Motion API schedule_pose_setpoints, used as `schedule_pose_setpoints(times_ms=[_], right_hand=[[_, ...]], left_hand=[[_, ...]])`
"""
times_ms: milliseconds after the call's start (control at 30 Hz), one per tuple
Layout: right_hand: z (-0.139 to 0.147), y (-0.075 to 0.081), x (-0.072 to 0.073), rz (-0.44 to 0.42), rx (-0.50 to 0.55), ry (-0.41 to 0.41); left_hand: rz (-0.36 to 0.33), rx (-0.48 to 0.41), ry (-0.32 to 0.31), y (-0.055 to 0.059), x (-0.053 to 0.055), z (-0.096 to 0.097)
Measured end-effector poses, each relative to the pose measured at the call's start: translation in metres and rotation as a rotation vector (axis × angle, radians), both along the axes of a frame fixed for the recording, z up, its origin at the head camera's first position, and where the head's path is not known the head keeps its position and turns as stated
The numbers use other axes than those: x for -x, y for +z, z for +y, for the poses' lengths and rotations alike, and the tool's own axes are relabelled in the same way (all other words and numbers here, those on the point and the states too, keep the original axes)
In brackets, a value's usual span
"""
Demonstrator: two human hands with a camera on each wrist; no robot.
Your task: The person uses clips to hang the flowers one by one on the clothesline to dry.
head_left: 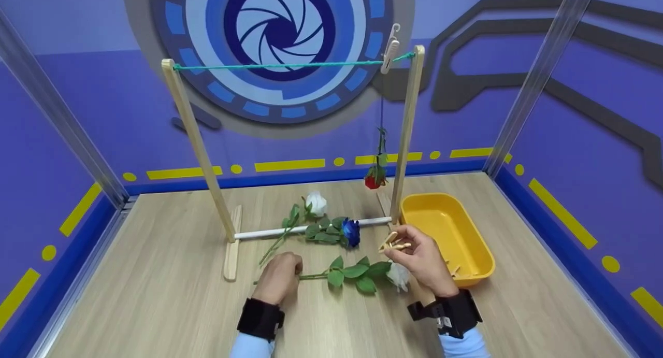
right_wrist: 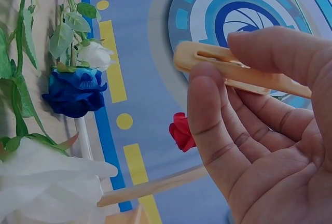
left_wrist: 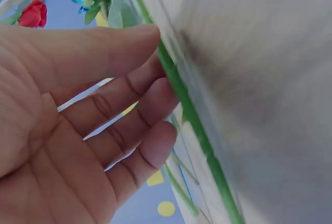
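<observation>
My left hand (head_left: pixel 279 277) pinches the green stem (left_wrist: pixel 192 112) of a white rose (head_left: pixel 399 276) lying on the table, thumb on one side and fingertips on the other. Its leaves and bloom stretch right, the bloom partly behind my right hand (head_left: pixel 424 259). That right hand holds a pale clothespin (right_wrist: pixel 233 71) between thumb and fingers, just above the bloom. Beyond both hands lie a blue rose (head_left: pixel 351 232) and a second white rose (head_left: pixel 316 204), across the white bar of a wooden frame.
A green string (head_left: pixel 279 66) spans the two posts of the frame (head_left: pixel 194 135). Near its right end a clothespin (head_left: pixel 389 56) is clipped, with a red rose (head_left: pixel 374 181) hanging upside down below. At right stands a yellow bin (head_left: pixel 448 233) with several clothespins (head_left: pixel 456 271) inside.
</observation>
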State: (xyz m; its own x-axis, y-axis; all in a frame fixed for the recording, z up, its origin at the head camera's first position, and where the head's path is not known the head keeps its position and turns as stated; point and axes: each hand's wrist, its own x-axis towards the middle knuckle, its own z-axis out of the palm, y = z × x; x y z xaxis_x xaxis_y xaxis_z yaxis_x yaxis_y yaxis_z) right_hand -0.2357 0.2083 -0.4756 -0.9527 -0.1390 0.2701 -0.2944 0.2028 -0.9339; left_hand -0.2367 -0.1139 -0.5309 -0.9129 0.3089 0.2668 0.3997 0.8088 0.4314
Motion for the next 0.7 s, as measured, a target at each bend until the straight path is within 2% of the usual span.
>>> schedule_pose_setpoints(times_ms=[133, 400, 700], right_hand=[[0.000, -0.001, 0.000, -0.002, -0.016, -0.004], [0.000, -0.003, 0.000, 0.026, -0.033, 0.003], [0.000, -0.001, 0.001, 0.001, -0.049, 0.001]], left_hand=[[-0.034, 0.003, 0.033, 0.003, 0.000, -0.007], [-0.220, -0.010, 0.136, 0.009, 0.002, -0.024], [-0.249, 0.086, 0.165, 0.006, 0.002, -0.028]])
